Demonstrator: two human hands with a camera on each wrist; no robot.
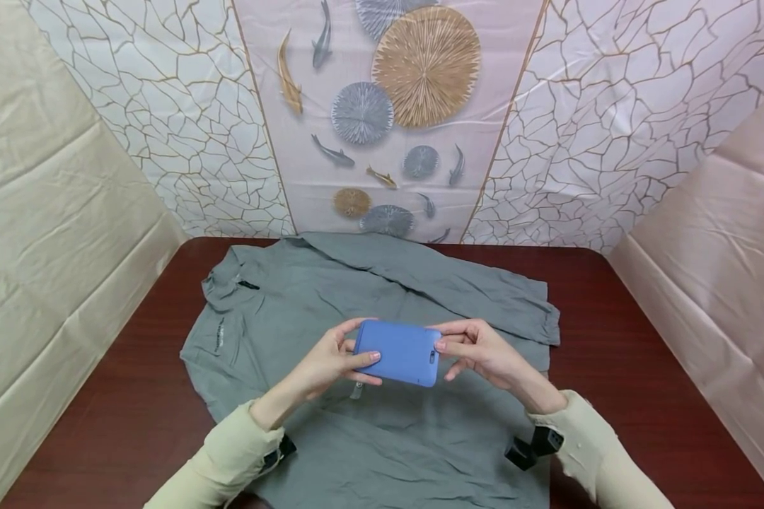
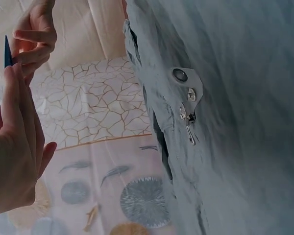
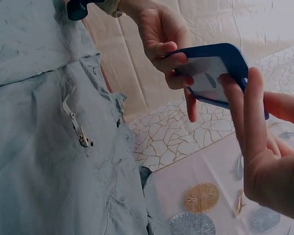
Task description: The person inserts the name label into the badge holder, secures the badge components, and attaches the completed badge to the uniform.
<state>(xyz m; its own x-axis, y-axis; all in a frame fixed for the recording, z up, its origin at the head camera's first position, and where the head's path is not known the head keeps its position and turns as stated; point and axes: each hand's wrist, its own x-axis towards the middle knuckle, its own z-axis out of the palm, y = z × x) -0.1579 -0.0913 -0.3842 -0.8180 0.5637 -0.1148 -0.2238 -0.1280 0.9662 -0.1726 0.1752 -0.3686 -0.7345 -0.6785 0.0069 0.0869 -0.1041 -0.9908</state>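
Observation:
A blue badge holder (image 1: 397,350) is held up in front of me above a grey-green jacket (image 1: 420,438). My left hand (image 1: 321,364) grips its left end, thumb across the top face. At the other end, by a small slot, my right hand (image 1: 487,353) pinches the edge. The right wrist view shows a clear window on the holder's underside (image 3: 206,73), with right-hand fingers touching it. Seen edge-on in the left wrist view, the holder (image 2: 8,51) is a thin sliver. Below the hands, a metal badge clip (image 2: 188,120) with a snap strap lies on the jacket.
The jacket lies spread over a dark red-brown table (image 1: 617,367), one sleeve (image 1: 484,286) stretched along the back. Patterned cloth (image 1: 318,177) hangs behind, and beige cloth sides (image 1: 70,212) slope up left and right. Each wrist carries a black camera mount (image 1: 535,447).

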